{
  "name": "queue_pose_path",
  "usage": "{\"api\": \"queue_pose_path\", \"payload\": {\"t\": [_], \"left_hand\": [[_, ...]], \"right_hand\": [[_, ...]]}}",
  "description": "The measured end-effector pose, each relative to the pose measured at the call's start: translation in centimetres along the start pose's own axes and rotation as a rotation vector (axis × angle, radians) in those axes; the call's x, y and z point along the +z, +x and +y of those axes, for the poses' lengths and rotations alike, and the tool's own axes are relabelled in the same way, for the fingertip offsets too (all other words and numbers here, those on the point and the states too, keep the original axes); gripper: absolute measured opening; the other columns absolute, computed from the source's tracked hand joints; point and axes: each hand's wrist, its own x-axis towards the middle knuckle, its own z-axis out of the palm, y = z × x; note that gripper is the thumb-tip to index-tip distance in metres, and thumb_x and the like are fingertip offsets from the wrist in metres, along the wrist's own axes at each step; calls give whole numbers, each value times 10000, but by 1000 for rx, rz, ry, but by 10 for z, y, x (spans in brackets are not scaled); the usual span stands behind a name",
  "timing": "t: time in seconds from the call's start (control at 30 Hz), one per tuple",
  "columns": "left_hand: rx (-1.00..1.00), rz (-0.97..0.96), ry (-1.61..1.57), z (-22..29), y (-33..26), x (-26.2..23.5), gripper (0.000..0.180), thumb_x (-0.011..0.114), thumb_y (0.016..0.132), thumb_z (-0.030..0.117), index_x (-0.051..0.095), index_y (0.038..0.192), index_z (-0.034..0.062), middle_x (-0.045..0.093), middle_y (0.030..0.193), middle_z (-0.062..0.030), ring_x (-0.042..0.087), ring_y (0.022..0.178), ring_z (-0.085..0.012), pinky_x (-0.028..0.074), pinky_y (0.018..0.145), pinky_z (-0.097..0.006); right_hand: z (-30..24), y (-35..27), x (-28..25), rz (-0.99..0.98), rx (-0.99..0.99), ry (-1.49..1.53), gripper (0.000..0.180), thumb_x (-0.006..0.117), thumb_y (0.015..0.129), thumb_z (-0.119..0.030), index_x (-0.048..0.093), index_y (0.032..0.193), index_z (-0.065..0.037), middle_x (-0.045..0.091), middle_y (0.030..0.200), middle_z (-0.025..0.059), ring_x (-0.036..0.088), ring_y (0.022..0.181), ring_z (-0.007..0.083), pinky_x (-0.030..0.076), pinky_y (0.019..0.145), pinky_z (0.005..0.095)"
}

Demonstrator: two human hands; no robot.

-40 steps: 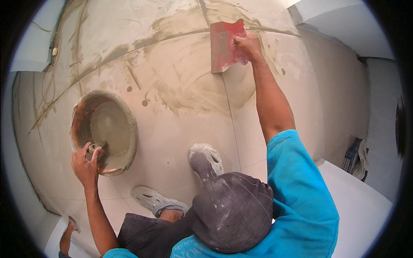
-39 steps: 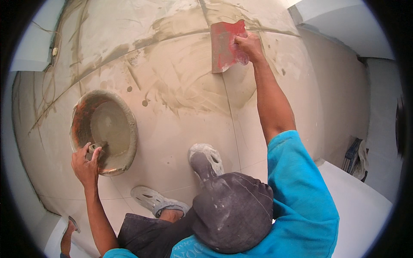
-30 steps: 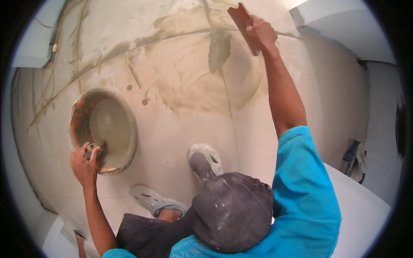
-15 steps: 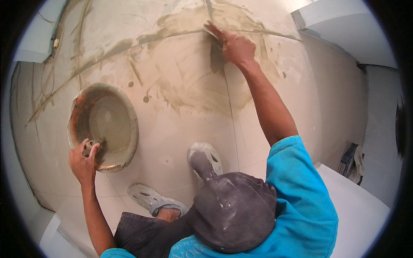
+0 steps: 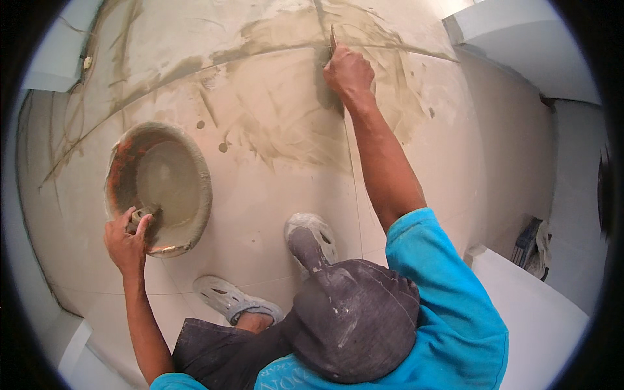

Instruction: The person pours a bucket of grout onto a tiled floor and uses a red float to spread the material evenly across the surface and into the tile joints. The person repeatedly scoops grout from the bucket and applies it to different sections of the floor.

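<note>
1. Open tile floor [image 5: 273,201] spreads between the tub [image 5: 203,175], at left, and the right forearm [image 5: 387,159]; a white ledge [image 5: 526,296] edges the lower right.
2. The right hand [image 5: 350,71] is closed around a spreader [image 5: 333,38] amid smeared mortar [image 5: 273,117]; the fist hides most of it.
3. The left hand [image 5: 127,242], at the tub's near rim, pinches a tubular handle [image 5: 142,216]; its far end is hard to make out.
4. Counted: 1 tub, 1 spreader, 2 shoes [image 5: 224,296].
</note>
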Motion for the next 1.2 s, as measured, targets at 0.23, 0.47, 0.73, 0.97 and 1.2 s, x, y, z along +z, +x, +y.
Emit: {"api": "queue_pose_path", "payload": {"t": [0.23, 0.47, 0.73, 0.97, 1.2], "left_hand": [[-104, 36, -122, 5, -6, -3, 371, 788, 717, 323, 702, 1003, 104, 605, 806, -35, 517, 734, -207, 429, 720, -347], [-81, 16, -39, 5, 1, 1, 383, 797, 711, 317, 700, 1014, 104, 593, 793, -45, 516, 720, -207, 435, 697, -340], [-24, -2, -32, -3, 0, 3, 410, 770, 746, 373, 692, 1067, 131, 563, 807, -66, 552, 746, -213, 457, 684, -349], [-65, 3, -58, 2, -2, -2, 404, 792, 709, 341, 709, 1022, 99, 582, 779, -44, 517, 719, -202, 437, 708, -336], [-71, 6, -28, 5, -1, -1, 410, 792, 708, 345, 708, 1028, 105, 578, 772, -46, 520, 721, -204, 438, 720, -338]], "right_hand": [[-43, -92, 14, 120, -403, 110, 298, 522, 810, -131, 595, 1098, -123, 647, 742, 148, 657, 730, 335, 526, 612, 464], [2, -19, 29, -18, -225, 404, 294, 590, 790, -246, 649, 1051, -125, 667, 838, 166, 654, 819, 328, 511, 692, 427], [93, 44, 34, 3, -32, 449, 350, 623, 742, -243, 669, 1044, -74, 694, 892, 128, 663, 828, 263, 509, 751, 358], [114, 50, 32, -58, 79, 587, 328, 631, 742, -198, 672, 1029, -45, 694, 873, 106, 643, 764, 187, 507, 706, 317], [142, 57, 35, -80, 48, 766, 313, 665, 764, -173, 661, 1020, 7, 689, 854, 56, 621, 708, 123, 514, 683, 294]]}}
